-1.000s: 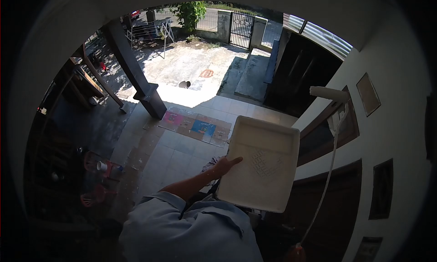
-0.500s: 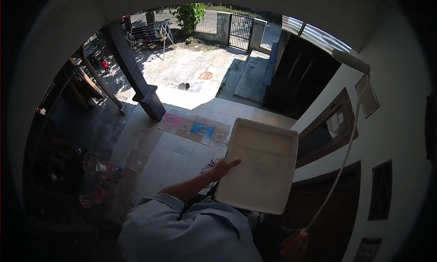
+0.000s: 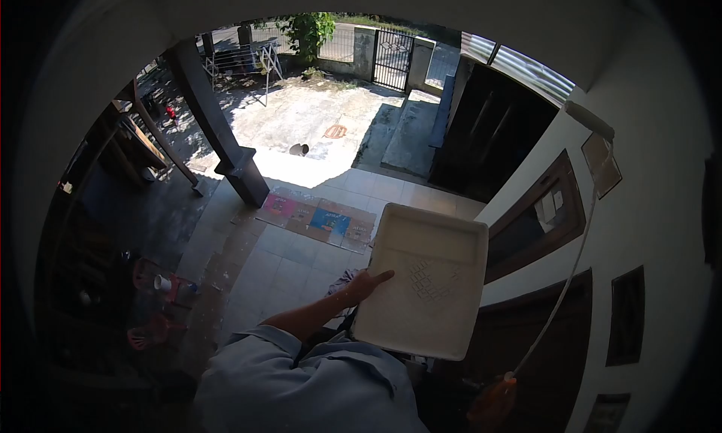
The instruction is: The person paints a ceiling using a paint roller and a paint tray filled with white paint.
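Observation:
My left hand (image 3: 365, 286) is closed on the left edge of a white paint tray (image 3: 421, 324), its thumb lying over the rim. The tray is tilted towards me, with a ribbed patch in its middle and a pale coating. Low on the right, in shadow, my right hand (image 3: 492, 404) is wrapped round the handle end of a paint roller. The roller's thin pale rod (image 3: 560, 301) runs up to its cover (image 3: 589, 120), which is at the white wall above a small framed panel. The fingers of my right hand show only dimly.
On the right, the white wall (image 3: 665, 230) has a brown-framed window (image 3: 543, 215), a dark door (image 3: 538, 343) and small vents. Flattened printed cardboard (image 3: 316, 221) lies on the tiles beside a dark pillar (image 3: 244, 179). Red chairs (image 3: 150, 331) stand at left, one bearing a white cup (image 3: 162, 283).
The roller cover has shifted slightly right and down along the wall, and my right hand has moved a little right. The tray has moved slightly left and down in view, still in my left hand.

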A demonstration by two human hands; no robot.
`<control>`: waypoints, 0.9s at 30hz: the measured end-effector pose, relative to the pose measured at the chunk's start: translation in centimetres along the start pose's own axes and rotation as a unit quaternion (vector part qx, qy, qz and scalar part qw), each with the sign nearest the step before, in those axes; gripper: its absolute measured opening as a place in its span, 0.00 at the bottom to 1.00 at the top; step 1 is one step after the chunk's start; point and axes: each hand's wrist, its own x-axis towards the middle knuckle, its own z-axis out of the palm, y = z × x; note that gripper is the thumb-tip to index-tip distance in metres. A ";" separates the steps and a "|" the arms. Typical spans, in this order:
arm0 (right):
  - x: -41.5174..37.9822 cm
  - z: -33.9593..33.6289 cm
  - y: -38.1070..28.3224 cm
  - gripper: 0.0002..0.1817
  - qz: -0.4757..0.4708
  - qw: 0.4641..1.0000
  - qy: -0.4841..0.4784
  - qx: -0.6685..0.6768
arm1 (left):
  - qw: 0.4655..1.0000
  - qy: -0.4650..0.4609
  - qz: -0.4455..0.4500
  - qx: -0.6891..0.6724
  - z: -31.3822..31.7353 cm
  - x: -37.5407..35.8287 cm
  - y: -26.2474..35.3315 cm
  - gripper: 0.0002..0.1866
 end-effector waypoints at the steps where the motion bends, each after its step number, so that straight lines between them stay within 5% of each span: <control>1: 0.2 0.1 -0.1 0.20 -0.011 1.000 0.001 -0.001 | 1.000 0.000 -0.009 0.002 0.0 -0.1 0.2 0.33; 20: 4.0 0.6 -0.1 0.17 -0.149 0.987 0.014 0.065 | 1.000 -0.005 -0.024 0.004 -0.7 0.9 -1.4 0.32; 23: 3.4 0.7 -4.8 0.17 -0.085 0.993 -0.076 0.044 | 0.999 -0.009 -0.023 -0.028 -0.4 1.0 -1.5 0.32; 27: 5.4 -0.3 -7.0 0.19 -0.035 0.996 -0.001 0.084 | 1.000 -0.002 -0.014 -0.011 0.1 -0.3 0.0 0.31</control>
